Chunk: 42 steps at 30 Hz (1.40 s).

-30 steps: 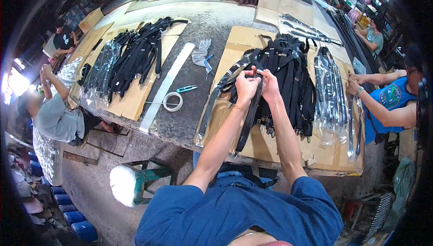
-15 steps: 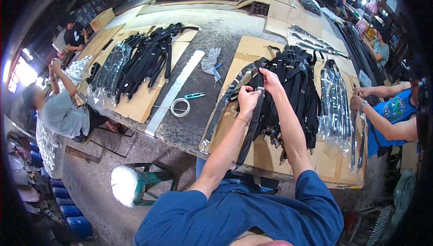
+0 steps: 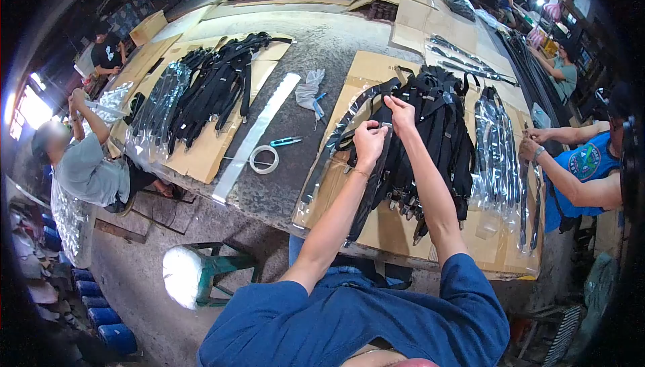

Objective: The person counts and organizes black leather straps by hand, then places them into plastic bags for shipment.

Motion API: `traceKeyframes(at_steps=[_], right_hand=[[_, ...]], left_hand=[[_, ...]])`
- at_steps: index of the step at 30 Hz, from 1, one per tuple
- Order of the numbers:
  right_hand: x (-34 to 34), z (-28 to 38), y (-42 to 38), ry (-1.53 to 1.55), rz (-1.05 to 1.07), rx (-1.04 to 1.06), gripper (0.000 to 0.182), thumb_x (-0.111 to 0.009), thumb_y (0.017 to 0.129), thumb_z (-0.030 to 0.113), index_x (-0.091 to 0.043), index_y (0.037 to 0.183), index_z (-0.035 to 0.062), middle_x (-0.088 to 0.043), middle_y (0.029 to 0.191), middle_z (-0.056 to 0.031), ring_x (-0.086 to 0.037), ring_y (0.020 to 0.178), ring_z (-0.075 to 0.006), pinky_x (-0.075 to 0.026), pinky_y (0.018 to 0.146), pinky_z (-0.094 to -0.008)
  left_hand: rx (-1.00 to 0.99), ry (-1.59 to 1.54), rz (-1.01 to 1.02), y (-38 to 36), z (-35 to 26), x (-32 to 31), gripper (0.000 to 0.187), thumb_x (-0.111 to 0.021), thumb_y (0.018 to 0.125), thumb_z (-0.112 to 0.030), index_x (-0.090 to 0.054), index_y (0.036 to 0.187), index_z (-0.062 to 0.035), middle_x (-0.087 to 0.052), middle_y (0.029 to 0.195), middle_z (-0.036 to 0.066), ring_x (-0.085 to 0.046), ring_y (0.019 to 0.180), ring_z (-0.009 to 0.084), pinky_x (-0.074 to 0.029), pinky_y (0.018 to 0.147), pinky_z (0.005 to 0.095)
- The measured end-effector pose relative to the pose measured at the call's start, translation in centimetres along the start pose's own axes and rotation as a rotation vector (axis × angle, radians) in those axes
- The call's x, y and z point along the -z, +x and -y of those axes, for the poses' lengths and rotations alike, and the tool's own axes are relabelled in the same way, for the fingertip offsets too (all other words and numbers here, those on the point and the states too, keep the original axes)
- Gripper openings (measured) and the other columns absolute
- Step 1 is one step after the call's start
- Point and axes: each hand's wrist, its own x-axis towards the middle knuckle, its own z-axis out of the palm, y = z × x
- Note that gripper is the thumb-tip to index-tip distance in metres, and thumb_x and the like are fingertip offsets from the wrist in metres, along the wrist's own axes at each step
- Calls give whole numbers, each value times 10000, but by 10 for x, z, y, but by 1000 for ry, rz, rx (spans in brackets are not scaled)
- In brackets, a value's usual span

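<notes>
My left hand (image 3: 369, 145) has its fingers closed on a pair of black suspenders (image 3: 363, 214), whose strap hangs down toward the table's front edge. Just above and to the right, my right hand (image 3: 402, 115) pinches the same suspenders near a small pale metal piece. Under and behind both hands lies a pile of black suspenders (image 3: 440, 138) with metal clips at their near ends. Left of my hands, a clear plastic sleeve (image 3: 334, 140) with a black strap in it lies on the cardboard (image 3: 376, 64).
Bagged straps (image 3: 496, 145) lie to the right, near a co-worker's hands (image 3: 533, 144). A tape roll (image 3: 264, 159), blue snips (image 3: 285, 141), a long pale strip (image 3: 259, 135) and another suspenders pile (image 3: 218, 91) lie left. A green-legged stool (image 3: 225, 269) stands below the table.
The whole view has shifted slightly. Both my hands stay close together on the suspenders, with only a small movement of the fingers. The seated co-worker at left now holds a pale strip.
</notes>
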Motion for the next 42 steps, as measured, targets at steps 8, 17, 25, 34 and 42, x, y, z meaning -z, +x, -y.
traceKeyframes(at_steps=[8, 17, 25, 34, 42], right_hand=[[6, -20, 26, 56, 24, 178, 352, -723, 816, 129, -628, 1102, -53, -672, 920, -69, -603, 753, -91, -479, 616, -217], [19, 24, 4, 173, 502, -47, 368, -631, 831, -19, -558, 1188, 42, -630, 869, -29, -597, 738, -100, -458, 604, -251], [19, 9, 6, 322, 343, -186, 171, -620, 841, 15, -614, 1001, 75, -623, 798, 13, -578, 663, -94, -437, 595, -251], [1, 61, -15, 282, 403, 7, 140, -655, 816, -2, -617, 938, 52, -618, 847, -7, -596, 754, -109, -455, 646, -256], [-14, 120, -42, 570, 513, -71, 192, -625, 879, 191, -618, 954, 14, -637, 845, -16, -554, 655, -76, -448, 533, -232]], left_hand=[[71, -210, 55, 18, -36, 7, 324, -728, 729, 19, -541, 993, 33, -668, 805, 114, -624, 677, 131, -498, 601, 239], [48, -70, 67, 18, -35, 11, 333, -764, 661, -38, -593, 937, 35, -677, 796, 113, -618, 643, 129, -481, 570, 257], [-52, -11, 16, 57, -21, -9, 309, -765, 670, -14, -581, 915, 31, -649, 778, 78, -609, 656, 128, -491, 591, 247], [-85, -105, 108, 44, -69, 7, 336, -779, 663, -54, -590, 925, 39, -642, 814, 80, -593, 676, 122, -485, 603, 264], [-308, -148, 140, 64, -131, 7, 323, -713, 728, 38, -523, 989, 48, -671, 850, 151, -643, 703, 147, -523, 592, 255]])
